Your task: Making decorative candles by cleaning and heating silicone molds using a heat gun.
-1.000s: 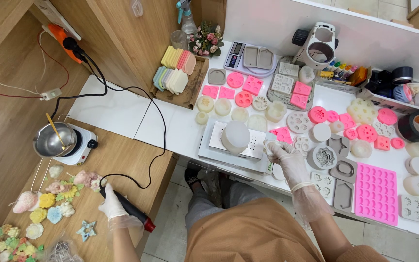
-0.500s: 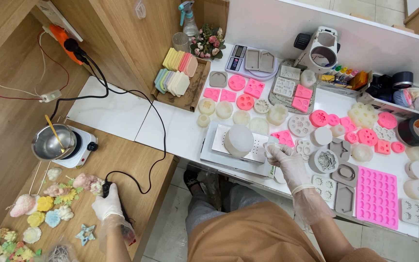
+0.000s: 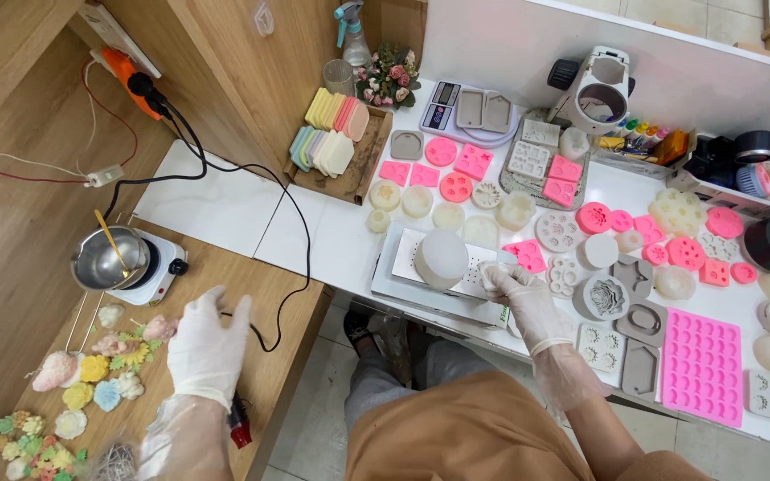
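Gloved hands spread apart across two surfaces. Left hand (image 3: 208,343) open, fingers loosely fanned, hovering over the wooden table (image 3: 260,294) with nothing gripped; just below it, at the table's near edge, a dark tool with a red tip (image 3: 239,428), partly hidden by the wrist, its black cord (image 3: 271,303) looping back toward the orange plug (image 3: 122,71) on the wall panel. Right hand (image 3: 528,298) curled narrow, fingertips pinching something small and pale at the right edge of the perforated white tray (image 3: 421,267); cannot tell exactly what sits between the fingers. Round translucent mould (image 3: 441,258) resting on that tray, just beside the right hand, probably set there so any spill lands on the tray rather than the white table (image 3: 331,240). Small steel pot with a yellow stirrer (image 3: 109,258) sitting on a white hotplate (image 3: 149,276) well off to the left, apparently kept away from the moulds and near the power. Finished pastel flower pieces (image 3: 91,392) laid out flat on the wood near the left hand, seemingly to stay separate and dry. Pink and grey silicone moulds (image 3: 697,365) spread in a single layer across the white table, every cavity facing up and within reach. Stacked pastel bars (image 3: 331,134) standing on edge in a wooden tray at the back.
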